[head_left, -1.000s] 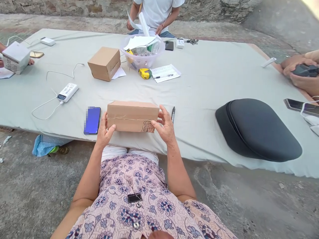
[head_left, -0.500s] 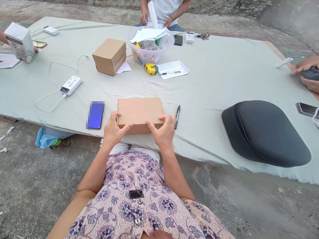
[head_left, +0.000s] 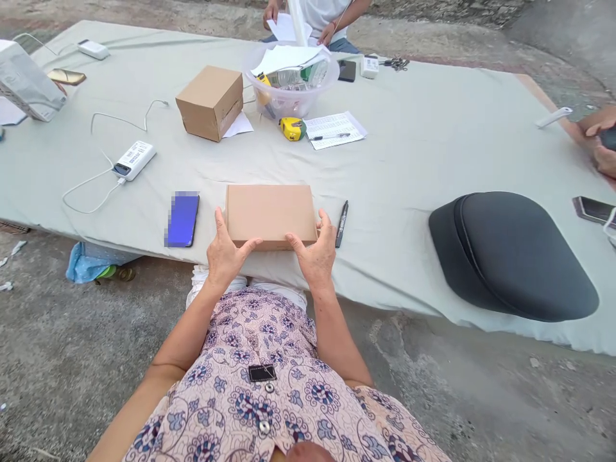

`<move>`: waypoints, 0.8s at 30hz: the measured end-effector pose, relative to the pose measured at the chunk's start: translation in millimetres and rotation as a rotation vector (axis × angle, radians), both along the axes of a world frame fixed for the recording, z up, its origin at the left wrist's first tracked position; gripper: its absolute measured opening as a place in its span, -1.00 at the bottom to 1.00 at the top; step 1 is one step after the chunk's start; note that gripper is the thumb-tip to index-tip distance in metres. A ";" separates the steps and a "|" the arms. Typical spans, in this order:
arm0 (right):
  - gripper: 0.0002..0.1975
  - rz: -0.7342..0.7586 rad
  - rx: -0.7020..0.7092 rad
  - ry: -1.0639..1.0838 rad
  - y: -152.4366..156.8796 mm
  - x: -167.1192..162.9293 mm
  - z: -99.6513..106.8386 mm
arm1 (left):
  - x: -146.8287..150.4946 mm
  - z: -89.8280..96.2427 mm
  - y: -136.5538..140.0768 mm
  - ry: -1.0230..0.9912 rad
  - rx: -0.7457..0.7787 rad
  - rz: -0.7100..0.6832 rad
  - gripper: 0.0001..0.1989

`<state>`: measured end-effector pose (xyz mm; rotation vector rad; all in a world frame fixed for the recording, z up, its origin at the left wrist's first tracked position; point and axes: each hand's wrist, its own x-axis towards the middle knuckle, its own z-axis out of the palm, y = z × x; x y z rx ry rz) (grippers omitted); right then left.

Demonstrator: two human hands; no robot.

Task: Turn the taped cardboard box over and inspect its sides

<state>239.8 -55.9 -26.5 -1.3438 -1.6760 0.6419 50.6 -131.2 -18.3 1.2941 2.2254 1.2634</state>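
Rough grey concrete ground (head_left: 433,398) spreads around me, and on it stands a long bench (head_left: 409,147) under a wrinkled, pale grey-green cloth. Across from me sits a person in a white shirt (head_left: 327,13), holding a sheet of white paper. To my right lies a large black padded cushion (head_left: 520,256) with rounded corners. Near the far edge sits a translucent round plastic basin (head_left: 289,106) full of papers and bottles, with a tall brown cardboard box (head_left: 209,99) to its left.

Directly in front of me, the flat brown cardboard box (head_left: 269,212) lies level at the bench's near edge, its plain top upward. My right hand (head_left: 317,256) grasps its near right corner, thumb on the front edge and fingers at the side. My left hand (head_left: 224,256) is spread at the near left corner, thumb along the front edge; I can't tell whether it grips.

Beyond lies a white printed sheet (head_left: 337,122). A blue-screened phone (head_left: 183,220), partly pixelated, is left of my hands, with a white power bank (head_left: 135,160) behind it. A yellow-and-green tape measure (head_left: 292,129) touches or nearly touches the sheet. A slim black marker (head_left: 342,224) lies just beside my right hand.
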 end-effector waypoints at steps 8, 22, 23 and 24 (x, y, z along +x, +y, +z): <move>-0.33 0.006 -0.066 0.290 1.5 5.7 -5.6 | -12.3 6.6 -0.1 -0.077 0.095 -0.120 0.10; -0.64 -0.058 -0.015 0.085 7.4 2.6 -22.5 | -29.5 -42.8 13.2 -0.154 0.203 -0.094 -0.43; -0.63 -0.060 -0.019 0.065 7.3 3.4 -22.6 | -30.7 -43.5 13.3 -0.163 0.200 -0.080 -0.47; -0.61 -0.058 -0.031 0.046 7.2 4.3 -22.4 | -31.8 -44.3 13.4 -0.174 0.193 -0.064 -0.52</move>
